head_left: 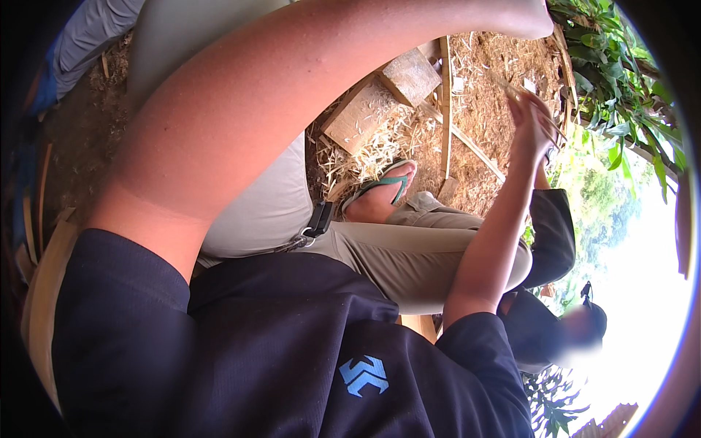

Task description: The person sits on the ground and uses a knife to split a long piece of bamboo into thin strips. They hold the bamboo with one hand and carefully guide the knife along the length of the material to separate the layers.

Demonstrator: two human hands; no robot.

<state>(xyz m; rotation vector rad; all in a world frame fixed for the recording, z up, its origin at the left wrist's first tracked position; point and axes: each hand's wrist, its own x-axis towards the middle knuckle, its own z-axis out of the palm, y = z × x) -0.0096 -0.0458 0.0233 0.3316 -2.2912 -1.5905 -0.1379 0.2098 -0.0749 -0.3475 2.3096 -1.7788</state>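
My left forearm crosses the upper part of the view, and my left hand (539, 20) is cut off at the top edge. Its fingers do not show, nor does anything it may hold. On the right side, my right hand (531, 120) is closed around a thin pale strip of wood or bamboo (556, 136), held over the shavings-strewn ground. The strip's far end is blurred.
Two wooden blocks (365, 117) rest among curled shavings (347, 169) near my sandalled foot (376, 197). Long pale strips (447, 109) lie beyond. Leafy plants (621, 87) edge the ground. Another person in dark clothing (533, 325) sits at the right.
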